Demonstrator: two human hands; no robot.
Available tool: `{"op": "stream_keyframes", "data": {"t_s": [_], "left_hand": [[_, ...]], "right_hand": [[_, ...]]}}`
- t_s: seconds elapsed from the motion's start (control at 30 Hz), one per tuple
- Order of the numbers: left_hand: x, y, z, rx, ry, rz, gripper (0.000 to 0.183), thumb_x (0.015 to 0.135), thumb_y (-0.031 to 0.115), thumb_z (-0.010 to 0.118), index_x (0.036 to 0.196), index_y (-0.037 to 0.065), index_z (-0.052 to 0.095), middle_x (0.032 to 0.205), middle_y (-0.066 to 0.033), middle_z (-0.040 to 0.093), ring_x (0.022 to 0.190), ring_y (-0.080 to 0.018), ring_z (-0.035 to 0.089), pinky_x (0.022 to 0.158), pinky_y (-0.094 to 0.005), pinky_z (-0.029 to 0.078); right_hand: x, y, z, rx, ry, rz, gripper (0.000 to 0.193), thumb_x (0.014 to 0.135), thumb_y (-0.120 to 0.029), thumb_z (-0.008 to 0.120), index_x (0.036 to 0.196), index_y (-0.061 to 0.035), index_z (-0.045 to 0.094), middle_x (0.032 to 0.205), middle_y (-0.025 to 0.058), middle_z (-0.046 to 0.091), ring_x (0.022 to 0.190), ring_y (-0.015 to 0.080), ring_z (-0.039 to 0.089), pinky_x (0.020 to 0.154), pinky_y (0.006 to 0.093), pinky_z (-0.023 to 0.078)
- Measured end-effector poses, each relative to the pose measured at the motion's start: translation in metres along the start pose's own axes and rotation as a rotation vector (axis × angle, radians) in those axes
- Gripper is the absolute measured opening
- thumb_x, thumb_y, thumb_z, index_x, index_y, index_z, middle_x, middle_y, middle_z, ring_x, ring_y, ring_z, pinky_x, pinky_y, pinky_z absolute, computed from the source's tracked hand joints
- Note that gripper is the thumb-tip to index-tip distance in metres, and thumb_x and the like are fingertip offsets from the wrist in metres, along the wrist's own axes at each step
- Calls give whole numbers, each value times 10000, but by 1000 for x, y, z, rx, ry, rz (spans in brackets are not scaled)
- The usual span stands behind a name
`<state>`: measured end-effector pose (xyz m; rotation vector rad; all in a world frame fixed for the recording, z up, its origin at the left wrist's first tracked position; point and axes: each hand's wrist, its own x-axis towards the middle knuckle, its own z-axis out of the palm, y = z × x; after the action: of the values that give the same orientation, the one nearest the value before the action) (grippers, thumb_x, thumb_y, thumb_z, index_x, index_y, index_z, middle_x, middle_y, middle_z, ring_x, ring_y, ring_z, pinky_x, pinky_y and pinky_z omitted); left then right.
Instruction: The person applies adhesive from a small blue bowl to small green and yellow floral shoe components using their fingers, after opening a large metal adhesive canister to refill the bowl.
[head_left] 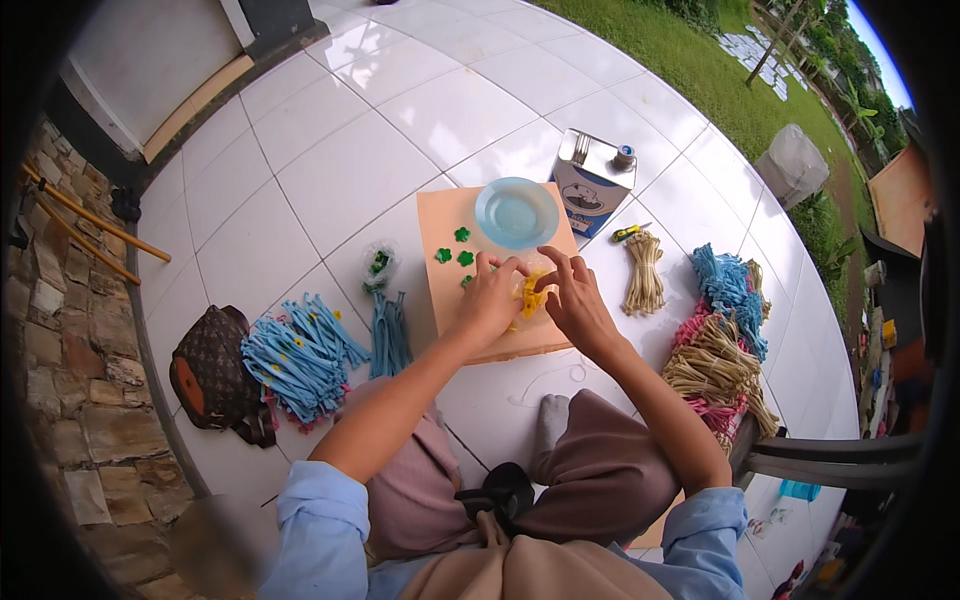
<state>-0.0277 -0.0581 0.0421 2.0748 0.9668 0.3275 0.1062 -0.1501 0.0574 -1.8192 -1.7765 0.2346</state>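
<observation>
Bracketing yellow pieces [531, 293], left hand [490, 302] and right hand [580, 303] curl their fingers, pinch unclear; green flowers [466, 258] sit apart, probably separating colours.

Floor [280, 215]: on my feed, glossy white tiles all round the fingers [558, 266].
Stone wall [115, 405]: irregular brown and grey blocks, well left of the fingers.
Pale panel [155, 60]: ahead and left of the fingers, above a tan ledge [195, 105]; whether a door, I can't tell.
Grass [640, 40]: a green strip beyond the tiles, ahead and right of the fingers.
Trees [850, 68]: farther right, under a patch of blue sky [879, 50].
Light: daylight, mirrored as bright patches on the tiles ahead of the fingers.
</observation>
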Motion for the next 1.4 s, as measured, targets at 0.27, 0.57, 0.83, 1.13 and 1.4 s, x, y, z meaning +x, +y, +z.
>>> {"op": "stream_keyframes", "data": {"t_s": [0.27, 0.57, 0.83, 1.13, 1.4], "left_hand": [[0, -6, 15, 110, 59, 110, 533, 633, -41, 662, 1093, 163, 486, 1091, -139, 405, 911, -342, 562, 788, -417, 480], [8, -10, 3, 32, -12, 28, 544, 617, 5, 691, 1099, 161, 493, 1061, -130, 440, 969, -350, 541, 837, -413, 463], [10, -11, -4, 26, -101, 45, 498, 645, 4, 675, 1087, 158, 505, 1079, -142, 440, 954, -345, 557, 840, -409, 470], [8, -3, -16, 18, -125, 65, 473, 677, 109, 701, 1105, 177, 511, 1076, -132, 444, 962, -303, 548, 844, -383, 460], [6, -2, -20, 68, -160, 87, 451, 708, 162, 695, 1122, 181, 517, 1099, -121, 450, 983, -286, 549, 842, -376, 461]], "right_hand": [[6, 10, 10, -334, -28, -79, 802, 683, -143, 709, 1364, -140, 285, 956, -5, 621, 981, 199, 461, 896, 400, 311], [11, 14, 12, -316, -178, -86, 860, 648, -130, 726, 1367, -171, 257, 988, 10, 647, 1067, 225, 425, 942, 424, 258], [4, 19, 17, -144, 8, -40, 721, 663, -150, 684, 1304, -88, 360, 1167, 40, 552, 996, 213, 452, 938, 427, 276], [-3, 25, 24, 90, 159, 64, 403, 663, -140, 725, 1055, -123, 635, 1442, 12, 246, 1024, 178, 444, 956, 398, 270], [-3, 17, 21, 314, 222, 216, 712, 767, -79, 664, 1356, -69, 264, 884, 8, 657, 1013, 146, 468, 965, 389, 266]]}}
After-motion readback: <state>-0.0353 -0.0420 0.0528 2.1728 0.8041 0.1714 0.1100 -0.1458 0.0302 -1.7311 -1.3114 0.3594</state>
